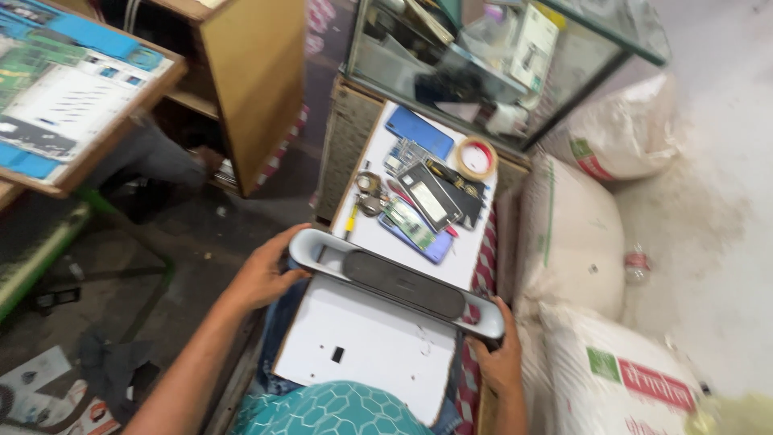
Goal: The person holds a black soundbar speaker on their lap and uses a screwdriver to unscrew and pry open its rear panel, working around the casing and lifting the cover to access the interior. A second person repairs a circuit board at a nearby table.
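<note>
One head camera: you look steeply down, tilted, close over your lap board (362,342) and the floor beyond.

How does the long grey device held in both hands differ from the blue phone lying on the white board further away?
The long grey oval-ended device with a dark centre panel is gripped at both ends, by the left hand and the right hand; the flat blue rectangular phone lies untouched. The device is far longer and rounded; the phone is short and square-cornered. Both sit over white boards.
</note>
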Action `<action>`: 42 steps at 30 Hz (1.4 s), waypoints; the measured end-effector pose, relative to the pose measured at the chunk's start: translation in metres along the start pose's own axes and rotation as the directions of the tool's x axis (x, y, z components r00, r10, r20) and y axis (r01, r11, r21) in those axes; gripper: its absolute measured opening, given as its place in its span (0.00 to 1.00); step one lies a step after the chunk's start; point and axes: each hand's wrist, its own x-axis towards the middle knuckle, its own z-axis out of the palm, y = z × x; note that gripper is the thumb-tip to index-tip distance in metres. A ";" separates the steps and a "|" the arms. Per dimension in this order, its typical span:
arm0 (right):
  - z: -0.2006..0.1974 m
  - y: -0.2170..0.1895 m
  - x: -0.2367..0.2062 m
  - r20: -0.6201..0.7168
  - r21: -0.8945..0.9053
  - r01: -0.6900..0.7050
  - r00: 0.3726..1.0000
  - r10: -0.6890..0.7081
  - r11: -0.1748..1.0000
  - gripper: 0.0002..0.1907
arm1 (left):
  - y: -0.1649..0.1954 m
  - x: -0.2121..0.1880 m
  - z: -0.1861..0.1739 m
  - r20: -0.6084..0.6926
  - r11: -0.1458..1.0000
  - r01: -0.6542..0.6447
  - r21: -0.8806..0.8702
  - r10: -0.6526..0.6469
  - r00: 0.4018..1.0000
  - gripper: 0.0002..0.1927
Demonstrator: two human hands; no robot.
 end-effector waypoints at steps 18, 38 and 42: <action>0.132 -0.164 0.103 0.456 -0.239 0.445 0.836 -0.305 0.863 0.23 | 0.006 0.002 0.016 -0.040 0.985 -0.054 0.161 0.061 0.997 0.52; 0.210 -0.157 0.166 0.632 -0.453 0.707 0.684 -0.364 0.543 0.13 | 0.022 0.001 0.011 -0.018 0.972 0.035 0.232 -0.031 0.999 0.50; 0.209 -0.151 0.166 0.452 -0.282 0.642 0.745 -0.491 0.713 0.12 | 0.022 0.001 0.011 -0.016 0.968 0.048 0.248 -0.045 0.999 0.50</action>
